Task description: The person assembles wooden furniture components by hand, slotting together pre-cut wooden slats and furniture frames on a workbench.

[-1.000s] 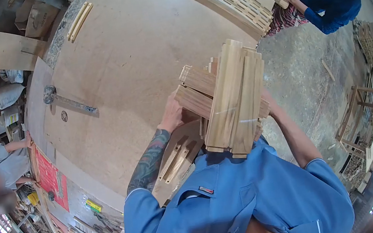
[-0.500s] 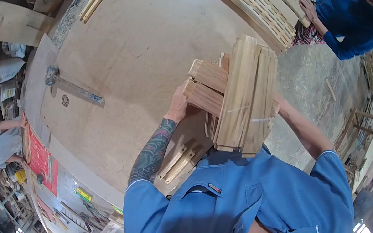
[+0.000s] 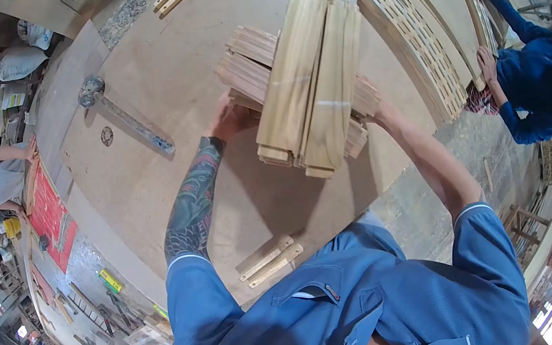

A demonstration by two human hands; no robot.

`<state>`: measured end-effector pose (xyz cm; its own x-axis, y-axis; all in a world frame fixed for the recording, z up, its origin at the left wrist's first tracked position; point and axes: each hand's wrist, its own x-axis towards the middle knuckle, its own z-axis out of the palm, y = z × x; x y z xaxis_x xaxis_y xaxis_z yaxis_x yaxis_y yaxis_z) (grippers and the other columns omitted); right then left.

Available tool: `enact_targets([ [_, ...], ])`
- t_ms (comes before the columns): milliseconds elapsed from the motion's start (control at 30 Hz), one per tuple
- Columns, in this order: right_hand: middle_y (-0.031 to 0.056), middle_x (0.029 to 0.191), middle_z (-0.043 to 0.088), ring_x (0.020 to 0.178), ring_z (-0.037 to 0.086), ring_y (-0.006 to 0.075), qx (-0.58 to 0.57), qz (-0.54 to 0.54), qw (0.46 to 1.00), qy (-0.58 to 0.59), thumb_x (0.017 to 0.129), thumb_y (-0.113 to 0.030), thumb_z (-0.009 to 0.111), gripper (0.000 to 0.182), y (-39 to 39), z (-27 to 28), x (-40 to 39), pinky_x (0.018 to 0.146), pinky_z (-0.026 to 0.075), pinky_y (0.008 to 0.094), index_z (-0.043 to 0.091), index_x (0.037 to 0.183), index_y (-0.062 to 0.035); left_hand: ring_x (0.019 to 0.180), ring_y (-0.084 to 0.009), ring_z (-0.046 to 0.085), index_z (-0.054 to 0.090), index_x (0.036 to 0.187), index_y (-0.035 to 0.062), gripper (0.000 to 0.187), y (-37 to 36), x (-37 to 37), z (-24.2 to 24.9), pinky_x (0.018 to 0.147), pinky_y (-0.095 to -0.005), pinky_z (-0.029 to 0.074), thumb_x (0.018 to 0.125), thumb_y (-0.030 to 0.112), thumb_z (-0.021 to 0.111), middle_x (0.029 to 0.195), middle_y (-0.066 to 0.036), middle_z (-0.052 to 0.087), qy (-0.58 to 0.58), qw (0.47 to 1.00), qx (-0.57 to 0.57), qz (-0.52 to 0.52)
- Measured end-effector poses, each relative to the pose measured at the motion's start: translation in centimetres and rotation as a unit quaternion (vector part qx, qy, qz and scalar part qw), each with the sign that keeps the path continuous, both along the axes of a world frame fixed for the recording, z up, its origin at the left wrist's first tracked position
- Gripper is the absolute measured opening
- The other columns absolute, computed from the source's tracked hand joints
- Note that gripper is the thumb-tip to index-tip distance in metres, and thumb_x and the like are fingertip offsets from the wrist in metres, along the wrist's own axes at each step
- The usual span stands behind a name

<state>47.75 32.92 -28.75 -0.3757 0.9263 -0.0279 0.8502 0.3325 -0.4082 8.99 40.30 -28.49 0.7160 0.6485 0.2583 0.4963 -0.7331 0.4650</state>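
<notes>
A big stack of wood slats (image 3: 305,82) is held up over the counter (image 3: 160,68), with the top slats laid crosswise. The left hand (image 3: 229,119) holds one side, fingers curled on the wood. The right hand (image 3: 366,98) holds the other side, mostly hidden. I think both hands should squeeze evenly and keep the stack flat, so no slat slides off. A hammer (image 3: 125,120) lies nearby.

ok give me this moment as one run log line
left hand: on stack's left side | right hand: on its right side | wood slat stack: held above plywood table | hammer: on table
</notes>
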Motion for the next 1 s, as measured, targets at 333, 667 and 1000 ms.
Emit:
enact_targets([
  [333, 0.0124, 0.139, 0.054, 0.128, 0.049, 0.0318, -0.333, -0.278, 0.713, 0.551, 0.064, -0.029, 0.085, 0.077, 8.1, 4.8, -5.2, 0.107, 0.043, 0.0429, 0.057, 0.133, -0.0113, 0.109, -0.0384, 0.057, 0.062, 0.115, 0.0082, 0.04, 8.3, -4.5, -1.1, 0.091, -0.046, 0.048, 0.08, 0.027, 0.068, 0.119, -0.017, 0.06, -0.01, 0.954, 0.301, -0.009],
  [667, 0.0158, 0.12, 0.067, 0.112, 0.063, 0.0324, 0.138, -0.09, 0.981, 0.104, 0.074, -0.026, 0.083, 0.067, 5.0, 11.8, 0.2, 0.097, 0.049, 0.0403, 0.058, 0.134, -0.0089, 0.102, -0.0324, 0.063, 0.062, 0.122, 0.0064, 0.05, 3.1, -6.2, 8.3, 0.086, -0.0423, 0.051, 0.078, 0.025, 0.077, 0.117, -0.017, 0.062, -0.094, 0.968, -0.037, 0.228],
  [1000, 0.0189, 0.087, 0.072, 0.088, 0.07, 0.0345, -0.092, -0.261, 0.945, 0.171, 0.093, -0.055, 0.051, 0.058, 3.4, 25.9, -15.1, 0.081, 0.052, 0.0474, 0.073, 0.105, -0.0032, 0.086, -0.0227, 0.069, 0.067, 0.12, 0.0064, 0.054, 0.4, 5.4, 20.1, 0.076, -0.0357, 0.052, 0.096, 0.052, 0.055, 0.098, -0.018, 0.071, -0.163, 0.878, -0.186, 0.41],
])
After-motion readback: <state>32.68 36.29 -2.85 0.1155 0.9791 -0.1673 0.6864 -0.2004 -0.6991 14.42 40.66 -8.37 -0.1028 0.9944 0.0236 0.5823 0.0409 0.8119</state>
